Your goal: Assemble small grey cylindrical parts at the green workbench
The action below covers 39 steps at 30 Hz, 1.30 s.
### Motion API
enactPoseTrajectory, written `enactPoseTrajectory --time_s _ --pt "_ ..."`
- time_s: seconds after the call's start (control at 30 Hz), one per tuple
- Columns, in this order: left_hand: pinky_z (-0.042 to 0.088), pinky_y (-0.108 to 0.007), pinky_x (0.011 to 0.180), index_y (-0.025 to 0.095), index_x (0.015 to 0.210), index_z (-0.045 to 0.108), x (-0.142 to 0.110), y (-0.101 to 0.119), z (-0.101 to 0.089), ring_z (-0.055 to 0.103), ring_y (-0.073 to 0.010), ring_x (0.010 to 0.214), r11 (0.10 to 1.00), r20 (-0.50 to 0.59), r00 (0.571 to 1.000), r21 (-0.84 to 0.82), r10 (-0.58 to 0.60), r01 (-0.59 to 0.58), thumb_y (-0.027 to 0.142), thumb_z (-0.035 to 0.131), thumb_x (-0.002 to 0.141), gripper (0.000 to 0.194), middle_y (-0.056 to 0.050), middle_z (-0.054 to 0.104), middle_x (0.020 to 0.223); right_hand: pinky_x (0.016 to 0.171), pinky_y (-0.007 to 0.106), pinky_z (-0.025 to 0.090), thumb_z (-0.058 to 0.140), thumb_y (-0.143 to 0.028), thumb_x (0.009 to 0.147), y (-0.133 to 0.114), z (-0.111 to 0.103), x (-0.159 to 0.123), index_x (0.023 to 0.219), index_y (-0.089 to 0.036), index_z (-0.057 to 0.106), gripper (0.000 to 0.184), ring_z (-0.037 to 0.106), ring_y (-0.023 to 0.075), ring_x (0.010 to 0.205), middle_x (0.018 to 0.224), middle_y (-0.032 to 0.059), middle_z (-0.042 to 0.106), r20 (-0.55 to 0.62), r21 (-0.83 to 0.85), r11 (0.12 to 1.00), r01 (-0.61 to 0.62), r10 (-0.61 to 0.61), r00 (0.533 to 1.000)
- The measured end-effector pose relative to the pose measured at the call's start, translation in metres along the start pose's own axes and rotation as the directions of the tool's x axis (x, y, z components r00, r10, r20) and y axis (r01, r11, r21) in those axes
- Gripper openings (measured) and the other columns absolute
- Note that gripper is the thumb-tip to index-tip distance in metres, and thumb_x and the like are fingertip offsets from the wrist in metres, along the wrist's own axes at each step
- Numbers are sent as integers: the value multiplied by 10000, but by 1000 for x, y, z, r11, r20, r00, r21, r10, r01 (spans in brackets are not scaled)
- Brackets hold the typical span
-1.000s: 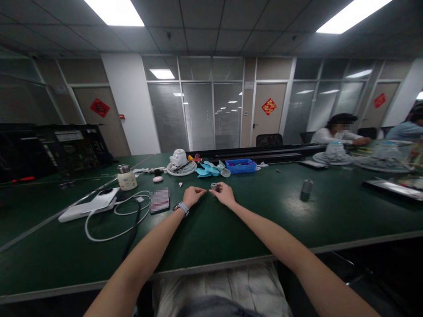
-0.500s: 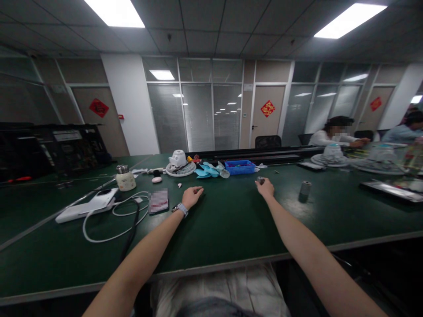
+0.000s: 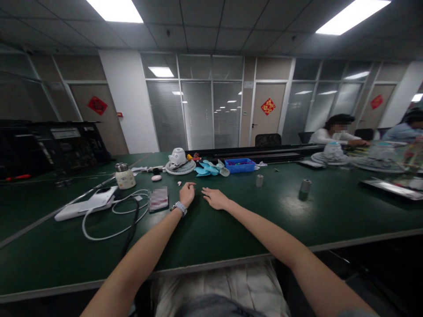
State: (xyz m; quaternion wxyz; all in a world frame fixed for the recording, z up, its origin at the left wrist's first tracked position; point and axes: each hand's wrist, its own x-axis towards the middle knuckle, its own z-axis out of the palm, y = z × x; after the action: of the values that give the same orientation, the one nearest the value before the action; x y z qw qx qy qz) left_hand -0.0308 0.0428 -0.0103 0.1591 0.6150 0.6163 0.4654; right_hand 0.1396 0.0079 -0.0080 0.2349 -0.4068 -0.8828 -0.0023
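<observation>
My left hand (image 3: 187, 195), with a watch (image 3: 180, 208) on its wrist, is closed near the middle of the table, the index finger pointing right. Whatever its fingers may hold is hidden. Just to its right, my right hand (image 3: 216, 199) hovers low over or rests on the green tabletop, fingers stretched towards the left hand, nothing in them. A gap separates the two hands. Two grey metal-looking cylinders stand upright on the right: a nearer-to-centre cylinder (image 3: 259, 180) and another cylinder (image 3: 306, 186) farther right.
Behind the hands are a white fan part (image 3: 180, 166), blue fan blades (image 3: 209, 168) and a blue tray (image 3: 239, 166). At left lie a phone (image 3: 158, 199), a white cable (image 3: 99, 239), a power bank (image 3: 71, 212) and a bottle (image 3: 125, 178). Co-workers sit at far right.
My right hand has let go of a grey cylinder, which now stands on the table, and has moved left beside my left hand. The left hand has shifted slightly left.
</observation>
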Motion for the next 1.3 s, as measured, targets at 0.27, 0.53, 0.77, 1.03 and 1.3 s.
enactPoseTrajectory --time_s 0.27,0.53,0.77,1.03,1.3 --pt "441 -260 709 192 993 634 1 -2 1 620 -171 786 998 62 998 51 23 -26 234 393 823 298 -44 684 868 873 294 455 524 -171 825 18 -29 -13 998 -247 697 256 634 189 928 1001 21 693 -139 31 986 -161 164 977" --pt "444 -256 741 184 999 632 -2 2 0 621 -166 808 996 78 996 81 33 -39 233 409 824 288 -51 686 898 876 313 431 455 -207 863 130 -113 -83 1077 -177 668 303 609 217 967 1061 102 667 -580 -25 680 -733 587 564" --pt "441 -262 717 188 1005 627 -1 1 0 614 -168 780 994 100 995 105 28 -38 254 417 823 286 -55 680 912 819 290 446 499 -212 842 151 -115 -94 1040 -202 689 275 629 215 925 1014 99 686 -530 -27 632 -775 648 547" --pt "440 -259 707 194 998 628 1 -2 2 612 -172 782 992 102 994 114 35 -47 254 426 813 280 -50 676 898 830 276 446 504 -192 827 153 -114 -90 1003 -209 704 267 630 205 931 997 89 693 -482 -29 639 -769 665 571" --pt "434 -260 687 206 997 624 1 -2 2 611 -177 784 992 120 992 119 34 -49 265 433 805 277 -45 677 911 793 288 469 616 -294 759 155 -116 -97 1047 -242 683 300 636 212 912 999 82 690 -374 8 606 -796 740 559"
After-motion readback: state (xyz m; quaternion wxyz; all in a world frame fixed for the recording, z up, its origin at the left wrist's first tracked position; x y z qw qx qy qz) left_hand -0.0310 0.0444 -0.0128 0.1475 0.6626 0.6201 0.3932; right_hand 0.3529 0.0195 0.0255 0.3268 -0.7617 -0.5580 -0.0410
